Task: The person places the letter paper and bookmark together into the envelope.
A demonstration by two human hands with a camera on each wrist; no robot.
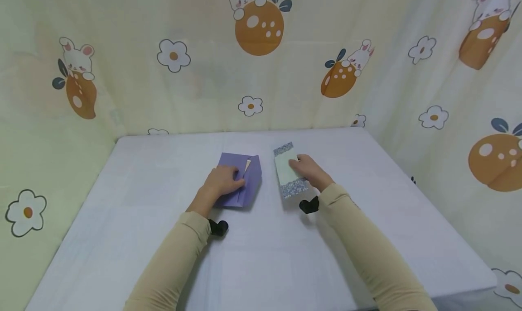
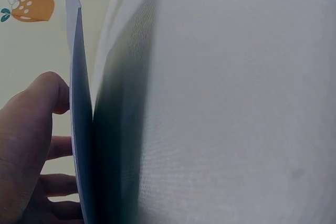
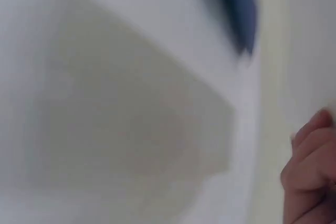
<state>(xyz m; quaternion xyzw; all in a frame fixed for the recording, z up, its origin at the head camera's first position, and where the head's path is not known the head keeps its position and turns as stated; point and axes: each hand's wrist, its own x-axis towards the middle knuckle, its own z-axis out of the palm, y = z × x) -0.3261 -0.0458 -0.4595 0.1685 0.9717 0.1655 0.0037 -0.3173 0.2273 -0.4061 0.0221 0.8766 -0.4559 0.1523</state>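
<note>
A purple envelope [image 1: 250,184] lies on the table left of centre, with a narrow cream-coloured patch showing at its flap. My left hand [image 1: 222,179] rests on top of it, thumb toward the right. In the left wrist view, the envelope [image 2: 79,103] appears edge-on, with thumb and fingers all on its upper side. To the right, my right hand [image 1: 310,169] pinches a pale mint card [image 1: 286,167] along its right edge. Silvery glitter bands cross both of its ends. The card is held tilted above the table; the right hand's fingers [image 3: 310,166] look curled in the right wrist view.
A white cloth covers the table [image 1: 257,265], and its far edge meets a cream curtain [image 1: 204,89] printed with rabbits, fruit and flowers. More curtain hangs at both sides. Small black pieces [image 1: 219,228] sit at the wrists.
</note>
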